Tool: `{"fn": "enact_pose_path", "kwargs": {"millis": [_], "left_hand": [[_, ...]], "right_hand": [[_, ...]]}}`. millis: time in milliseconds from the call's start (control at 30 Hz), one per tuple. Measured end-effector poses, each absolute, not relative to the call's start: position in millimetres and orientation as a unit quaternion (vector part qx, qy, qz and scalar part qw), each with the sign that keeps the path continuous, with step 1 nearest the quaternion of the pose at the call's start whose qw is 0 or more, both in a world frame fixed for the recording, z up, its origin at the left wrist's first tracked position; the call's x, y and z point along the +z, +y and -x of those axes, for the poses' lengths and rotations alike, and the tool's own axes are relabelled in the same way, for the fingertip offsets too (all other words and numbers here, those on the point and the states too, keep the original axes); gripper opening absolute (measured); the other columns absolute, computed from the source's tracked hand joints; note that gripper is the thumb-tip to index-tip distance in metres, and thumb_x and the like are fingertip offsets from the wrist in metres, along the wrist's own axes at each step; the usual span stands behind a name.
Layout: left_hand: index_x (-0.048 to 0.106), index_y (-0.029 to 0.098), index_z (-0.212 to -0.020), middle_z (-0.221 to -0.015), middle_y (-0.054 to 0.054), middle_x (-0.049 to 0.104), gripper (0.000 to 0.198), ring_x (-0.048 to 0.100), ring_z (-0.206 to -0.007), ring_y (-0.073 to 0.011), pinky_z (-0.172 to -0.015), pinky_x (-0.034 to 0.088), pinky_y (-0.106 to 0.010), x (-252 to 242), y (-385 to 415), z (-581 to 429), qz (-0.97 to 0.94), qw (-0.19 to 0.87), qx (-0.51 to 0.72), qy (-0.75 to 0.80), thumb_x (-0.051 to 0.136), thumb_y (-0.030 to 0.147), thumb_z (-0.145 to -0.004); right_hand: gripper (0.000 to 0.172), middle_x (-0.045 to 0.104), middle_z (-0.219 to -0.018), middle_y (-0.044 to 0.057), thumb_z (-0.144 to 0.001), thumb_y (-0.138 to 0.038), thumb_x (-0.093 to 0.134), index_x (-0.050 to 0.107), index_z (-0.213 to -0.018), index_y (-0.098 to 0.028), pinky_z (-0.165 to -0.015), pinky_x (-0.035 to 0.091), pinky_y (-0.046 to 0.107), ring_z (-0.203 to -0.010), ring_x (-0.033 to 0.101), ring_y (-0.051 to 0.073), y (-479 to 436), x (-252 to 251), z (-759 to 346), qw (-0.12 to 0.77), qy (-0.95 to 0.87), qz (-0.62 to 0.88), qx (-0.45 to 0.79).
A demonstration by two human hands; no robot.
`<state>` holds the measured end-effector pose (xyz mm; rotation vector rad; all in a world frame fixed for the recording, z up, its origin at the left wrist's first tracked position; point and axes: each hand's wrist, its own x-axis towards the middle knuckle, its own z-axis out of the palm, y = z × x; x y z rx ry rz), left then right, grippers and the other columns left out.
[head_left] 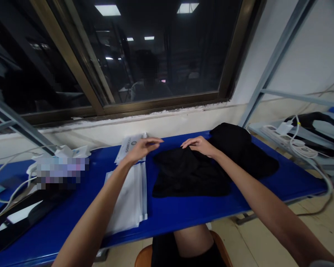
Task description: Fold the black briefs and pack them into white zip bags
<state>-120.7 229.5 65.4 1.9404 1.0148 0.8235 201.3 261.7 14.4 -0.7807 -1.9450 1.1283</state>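
While the right hand [200, 145] touches the flat black fabric piece [189, 178], the left hand [146, 148] hangs free

Fabric piece lies on the glossy blue counter [169, 217]. Right grip narrow at its far edge; pinched or not, cannot tell. Left grip wide, empty, off its far-left corner. Translucent white plastic zip bags [128, 196] to its left. Best handling, I judge: pin both far corners, smooth creases nearward.

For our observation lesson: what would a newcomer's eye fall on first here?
Probably the vivid blue table, with a dark window behind it. Next, the nearer black cloth on top, with the right hand at its far edge and the left hand open nearby. Pale zip bags lie left of that cloth.
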Motion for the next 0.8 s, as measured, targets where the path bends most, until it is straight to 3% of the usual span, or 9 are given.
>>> {"fn": "enact_pose_path", "kwargs": {"millis": [100, 200, 300, 367, 467, 533, 633, 700, 800], "left_hand": [[0.079, 0.022, -0.108, -0.101, -0.010, 0.079, 0.042, 0.073, -0.096, -0.0266, -0.086, 0.055, -0.035, 52, 251, 104, -0.793, 0.356, 0.253, 0.424, 0.086, 0.031, -0.067], [0.080, 0.021, -0.091, -0.084, -0.008, 0.078, 0.027, 0.072, -0.081, -0.0247, -0.075, 0.056, -0.033, 51, 269, 101, -0.807, 0.353, 0.222, 0.418, 0.084, 0.023, -0.064], [0.079, 0.021, -0.098, -0.101, -0.011, 0.076, 0.025, 0.070, -0.102, -0.0295, -0.095, 0.052, -0.041, 56, 271, 102, -0.817, 0.291, 0.250, 0.431, 0.078, 0.022, -0.074], [0.077, 0.021, -0.108, -0.121, -0.013, 0.071, 0.028, 0.060, -0.124, -0.0327, -0.112, 0.039, -0.047, 54, 262, 97, -0.827, 0.246, 0.265, 0.430, 0.074, 0.024, -0.080], [0.072, 0.021, -0.124, -0.144, -0.014, 0.060, 0.041, 0.041, -0.145, -0.0348, -0.124, 0.021, -0.049, 38, 241, 85, -0.854, 0.212, 0.242, 0.410, 0.072, 0.033, -0.085], [0.062, 0.019, -0.140, -0.158, -0.016, 0.046, 0.059, 0.026, -0.154, -0.0374, -0.126, 0.011, -0.053, 25, 228, 84, -0.879, 0.193, 0.167, 0.402, 0.070, 0.046, -0.088], [0.039, 0.021, -0.158, -0.170, -0.015, 0.019, 0.082, 0.004, -0.158, -0.0383, -0.125, 0.004, -0.058, 15, 215, 95, -0.905, 0.181, 0.040, 0.384, 0.060, 0.064, -0.091], [0.038, 0.026, -0.159, -0.170, -0.013, 0.018, 0.085, 0.006, -0.158, -0.0382, -0.125, 0.008, -0.056, 17, 213, 105, -0.913, 0.196, 0.020, 0.358, 0.061, 0.068, -0.089], [0.057, 0.027, -0.145, -0.162, -0.011, 0.042, 0.057, 0.032, -0.152, -0.0334, -0.123, 0.020, -0.050, 28, 226, 114, -0.897, 0.202, 0.098, 0.381, 0.056, 0.057, -0.096]], "right_hand": [[0.021, 0.076, -0.116, 0.007, -0.088, -0.034, 0.065, 0.080, -0.097, -0.022, -0.100, 0.053, 0.038, -0.109, 0.071, 0.021, 264, 15, -208, 0.333, -0.793, 0.344, 0.376], [0.026, 0.077, -0.112, 0.005, -0.084, -0.020, 0.068, 0.080, -0.105, -0.027, -0.100, 0.053, 0.042, -0.107, 0.070, 0.024, 265, 18, -224, 0.296, -0.808, 0.444, 0.249], [0.040, 0.071, -0.124, 0.013, -0.087, -0.010, 0.059, 0.076, -0.120, -0.023, -0.111, 0.039, 0.059, -0.126, 0.057, 0.035, 259, 25, -228, 0.333, -0.767, 0.529, 0.147], [0.046, 0.066, -0.132, 0.016, -0.091, -0.007, 0.047, 0.073, -0.127, -0.019, -0.115, 0.033, 0.062, -0.133, 0.050, 0.037, 251, 28, -216, 0.364, -0.756, 0.539, 0.079], [0.048, 0.069, -0.129, 0.013, -0.094, -0.007, 0.041, 0.074, -0.125, -0.020, -0.113, 0.043, 0.051, -0.125, 0.058, 0.031, 230, 20, -186, 0.329, -0.816, 0.474, 0.028], [0.043, 0.065, -0.138, 0.013, -0.097, -0.016, 0.045, 0.071, -0.131, -0.019, -0.115, 0.043, 0.051, -0.131, 0.056, 0.032, 212, 8, -172, 0.252, -0.864, 0.434, 0.049], [0.058, 0.040, -0.162, 0.012, -0.097, -0.047, 0.057, 0.053, -0.151, -0.025, -0.121, 0.024, 0.066, -0.151, 0.030, 0.042, 184, -4, -175, 0.144, -0.892, 0.414, 0.109], [0.071, 0.031, -0.167, 0.006, -0.092, -0.063, 0.061, 0.044, -0.155, -0.037, -0.120, 0.016, 0.073, -0.154, 0.021, 0.045, 172, 0, -190, 0.113, -0.903, 0.384, 0.153], [0.058, 0.049, -0.157, 0.002, -0.098, -0.058, 0.055, 0.045, -0.153, -0.043, -0.121, 0.030, 0.060, -0.148, 0.041, 0.035, 183, 22, -212, 0.178, -0.895, 0.367, 0.179]]}}
